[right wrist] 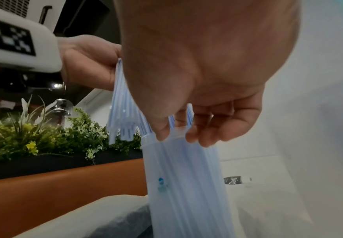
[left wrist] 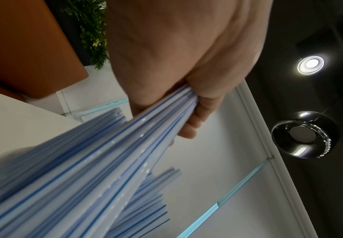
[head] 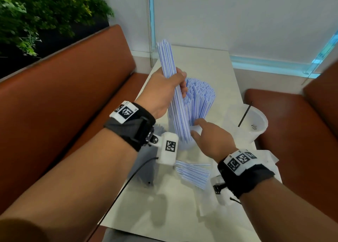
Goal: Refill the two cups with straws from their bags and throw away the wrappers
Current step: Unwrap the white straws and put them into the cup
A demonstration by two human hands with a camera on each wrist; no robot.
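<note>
My left hand [head: 170, 88] grips a thick bundle of white straws with blue stripes [head: 167, 58] around its middle. The bundle's lower ends stand in a translucent cup [head: 184, 145] that is packed with the same straws [head: 199, 97]. My right hand [head: 197, 128] holds this cup at its rim, thumb on one side and fingers on the other. The right wrist view shows those fingertips [right wrist: 199, 140] on the cup [right wrist: 183, 177]. In the left wrist view my fingers [left wrist: 197, 116] curl round the bundle [left wrist: 105, 161]. A second translucent cup [head: 256, 130] stands to the right, holding one black straw [head: 245, 114].
Loose striped straws [head: 193, 174] lie on the white table [head: 210, 62] near me. A clear plastic wrapper [head: 267, 157] lies under my right wrist, and a greyish bag [head: 148, 170] under my left. Brown benches [head: 64, 95] flank the table, with plants behind the left one.
</note>
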